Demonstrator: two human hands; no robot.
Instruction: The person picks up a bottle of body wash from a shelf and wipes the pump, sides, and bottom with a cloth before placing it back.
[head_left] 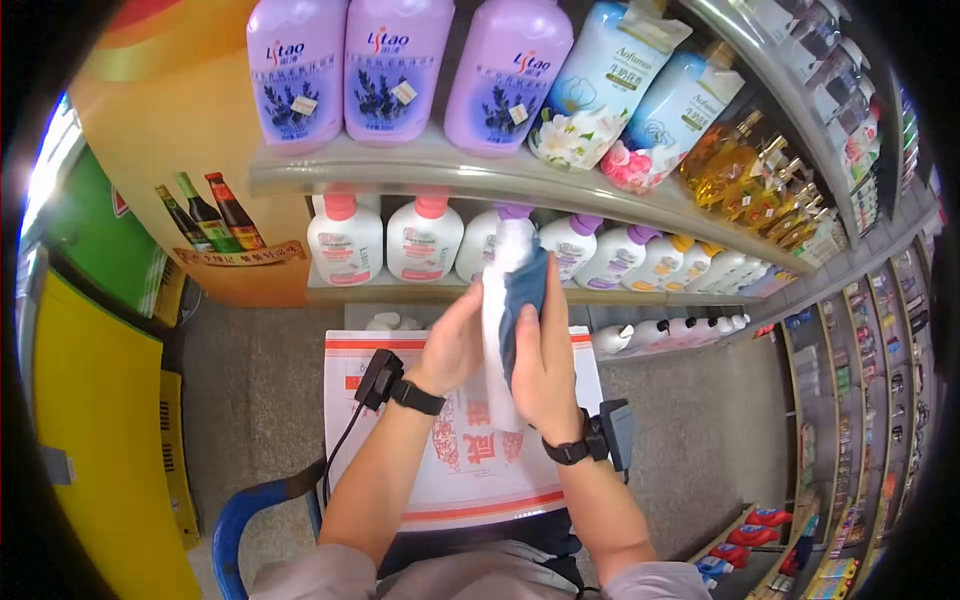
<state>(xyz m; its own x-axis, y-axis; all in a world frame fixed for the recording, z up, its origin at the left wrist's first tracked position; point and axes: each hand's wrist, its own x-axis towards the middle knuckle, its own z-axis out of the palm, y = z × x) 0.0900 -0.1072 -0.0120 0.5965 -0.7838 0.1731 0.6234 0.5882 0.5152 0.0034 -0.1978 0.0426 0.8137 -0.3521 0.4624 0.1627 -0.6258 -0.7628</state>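
A white bottle, partly blurred, is held upright between both hands in front of the lower shelf. My left hand is closed against the bottle's left side. On the other side, my right hand presses a dark blue-grey cloth against the bottle. The cloth reaches up toward the bottle's top. Beneath the hands lies a white box with red stripes and red printing. Behind the bottle stand white bottles with pink pumps and others with purple tops.
Purple bottles line the upper shelf, beside blue-white floral bottles and golden bottles. White bottles lie low at the right. A blue chair frame is at the lower left, near a yellow panel. More shelving curves along the right.
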